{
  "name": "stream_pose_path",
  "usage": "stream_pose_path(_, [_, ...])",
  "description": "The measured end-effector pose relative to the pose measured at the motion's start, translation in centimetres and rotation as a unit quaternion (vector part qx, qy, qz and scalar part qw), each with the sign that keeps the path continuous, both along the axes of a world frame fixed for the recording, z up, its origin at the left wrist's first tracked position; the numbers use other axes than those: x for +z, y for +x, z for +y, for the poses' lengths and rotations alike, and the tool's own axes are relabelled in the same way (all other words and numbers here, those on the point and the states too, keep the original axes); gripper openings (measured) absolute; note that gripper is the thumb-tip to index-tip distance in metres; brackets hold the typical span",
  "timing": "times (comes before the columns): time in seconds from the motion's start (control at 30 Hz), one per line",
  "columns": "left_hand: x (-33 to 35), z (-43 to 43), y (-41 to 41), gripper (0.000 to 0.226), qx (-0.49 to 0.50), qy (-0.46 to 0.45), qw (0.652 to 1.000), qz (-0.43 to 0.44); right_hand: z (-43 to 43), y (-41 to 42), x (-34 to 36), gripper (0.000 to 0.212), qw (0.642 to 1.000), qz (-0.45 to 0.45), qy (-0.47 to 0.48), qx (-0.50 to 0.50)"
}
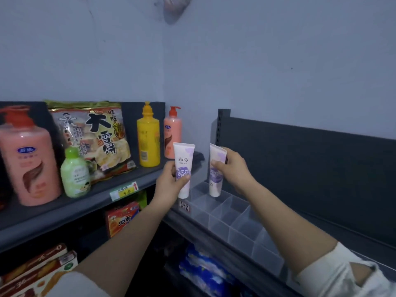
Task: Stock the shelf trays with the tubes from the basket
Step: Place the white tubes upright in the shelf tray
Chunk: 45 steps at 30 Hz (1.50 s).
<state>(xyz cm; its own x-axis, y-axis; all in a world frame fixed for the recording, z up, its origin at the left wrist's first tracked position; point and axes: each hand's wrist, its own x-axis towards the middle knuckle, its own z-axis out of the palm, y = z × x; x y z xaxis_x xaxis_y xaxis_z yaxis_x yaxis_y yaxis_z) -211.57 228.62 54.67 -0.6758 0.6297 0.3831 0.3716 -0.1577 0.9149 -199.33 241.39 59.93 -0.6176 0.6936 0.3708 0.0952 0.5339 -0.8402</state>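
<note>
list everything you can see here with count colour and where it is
tubes: 2, white and purple, one in each hand above the tray
tray: 1, clear, divided, right shelf
pump bottles: 2, pink with red pumps, left shelf
yellow bottle: 1, left shelf
green bottle: 1, left shelf front
snack bag: 1, mostly white and gold, left shelf
red packet: 1, shelf below
boxes: several, red and orange, lower left
blue packs: count unclear, below tray
left hand: holds one tube
right hand: holds the other

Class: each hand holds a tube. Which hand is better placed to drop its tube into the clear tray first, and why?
Right hand: its tube already hangs upright, bottom end at the tray compartments. The left hand holds its tube short of the tray's near edge.
</note>
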Motion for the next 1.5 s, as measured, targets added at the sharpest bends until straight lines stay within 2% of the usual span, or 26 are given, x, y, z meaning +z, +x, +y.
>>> stream_pose_path(0.17, [-0.4, 4.5, -1.2, 0.033, 0.053, -0.015, 0.998, 0.012, 4.3, -3.9, -1.1, 0.027, 0.998, 0.038, -0.044, -0.008])
stream_pose_path(0.27, [-2.8, 6.7, -2.1, 0.03, 0.093, -0.088, 0.991, 0.039, 6.1, -5.8, -3.0, 0.03, 0.998, 0.025, -0.063, -0.001])
stream_pose_path(0.37, [-5.4, 7.6, -2.7, 0.028, 0.133, -0.189, 0.971, 0.062, 7.5, -7.0, -5.3, 0.03, 0.997, -0.025, -0.068, 0.02])
stream_pose_path(0.43, [-6.5, 7.7, -2.6, 0.029, 0.147, -0.218, 0.96, 0.092, 8.1, -7.5, -6.7, 0.031, 0.995, -0.053, -0.079, 0.025])
stream_pose_path(0.6, [-7.0, 7.9, -2.3, 0.041, 0.168, -0.194, 0.962, 0.099, 8.8, -7.6, -8.2, 0.036, 0.992, -0.043, -0.116, 0.008])
stream_pose_path(0.77, [-6.5, 7.3, -2.1, 0.056, 0.143, -0.142, 0.979, 0.037, 8.2, -6.9, -7.8, 0.045, 0.993, -0.048, -0.108, 0.016])
stream_pose_path(0.93, [-6.0, 5.1, -1.7, 0.064, 0.132, -0.131, 0.982, 0.038, 6.7, -5.3, -7.0, 0.064, 0.996, -0.073, -0.047, -0.029])
stream_pose_path(1.0, [-6.0, 3.7, -1.4, 0.065, 0.131, -0.133, 0.981, 0.046, 5.5, -4.4, -6.9, 0.06, 0.993, -0.096, 0.003, -0.067])
stream_pose_path(1.13, [-6.5, 0.1, -1.1, 0.043, 0.124, -0.148, 0.976, 0.103, 1.6, -2.2, -6.8, 0.036, 0.977, -0.119, 0.116, -0.132])
stream_pose_path(1.3, [-8.5, -4.7, -0.9, 0.025, 0.112, -0.201, 0.943, 0.24, -4.5, -0.8, -8.3, 0.024, 0.953, -0.164, 0.243, -0.076])
stream_pose_path(1.5, [-14.5, -10.3, -0.8, 0.031, 0.11, -0.28, 0.921, 0.249, -10.4, 0.0, -14.2, 0.03, 0.927, -0.241, 0.288, 0.006])
